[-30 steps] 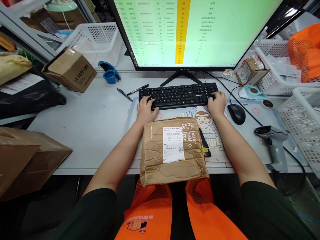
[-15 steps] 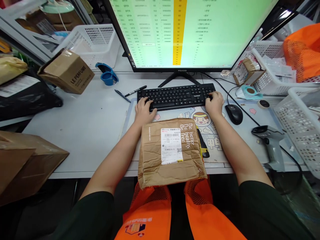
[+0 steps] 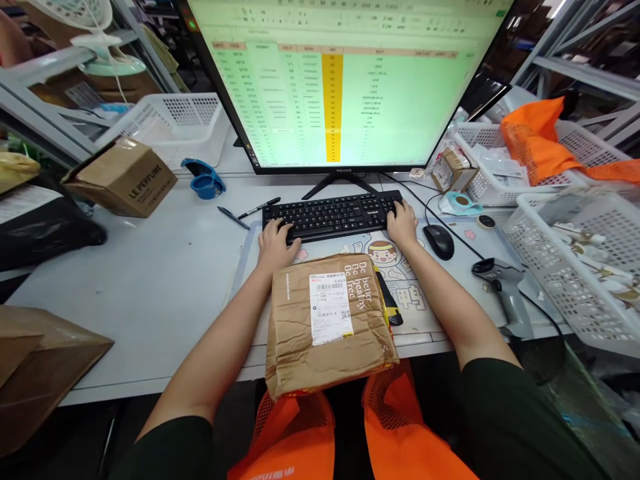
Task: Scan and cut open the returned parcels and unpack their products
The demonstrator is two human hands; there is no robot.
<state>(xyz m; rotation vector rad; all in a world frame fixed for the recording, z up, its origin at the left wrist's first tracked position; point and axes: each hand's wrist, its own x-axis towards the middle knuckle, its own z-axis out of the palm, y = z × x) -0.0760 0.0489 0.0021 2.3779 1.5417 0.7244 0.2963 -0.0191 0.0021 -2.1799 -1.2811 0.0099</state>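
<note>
My left hand (image 3: 276, 243) rests at the left end of a black keyboard (image 3: 327, 218), fingers spread over the keys. At the keyboard's right end, my right hand (image 3: 401, 223) lies with its fingers on the number keys. Between my forearms sits a creased brown cardboard parcel (image 3: 295, 333) with a white shipping label (image 3: 331, 309), hanging over the table's front edge. A black and yellow tool (image 3: 389, 300) is partly hidden beneath the parcel's right side. Behind the keyboard a monitor (image 3: 280, 100) displays a spreadsheet with one orange column.
Right of the keyboard are a mouse (image 3: 439, 241), a barcode scanner (image 3: 506, 293) and a tape roll (image 3: 459, 203). White baskets (image 3: 555, 273) stand farther right. On the left are two pens (image 3: 233, 217), a blue tape dispenser (image 3: 204, 181) and a carton (image 3: 131, 177).
My view has tilted up and turned slightly right, so more of the screen and the right-hand baskets show. Both hands stay on the keyboard, and the parcel lies in the same place.
</note>
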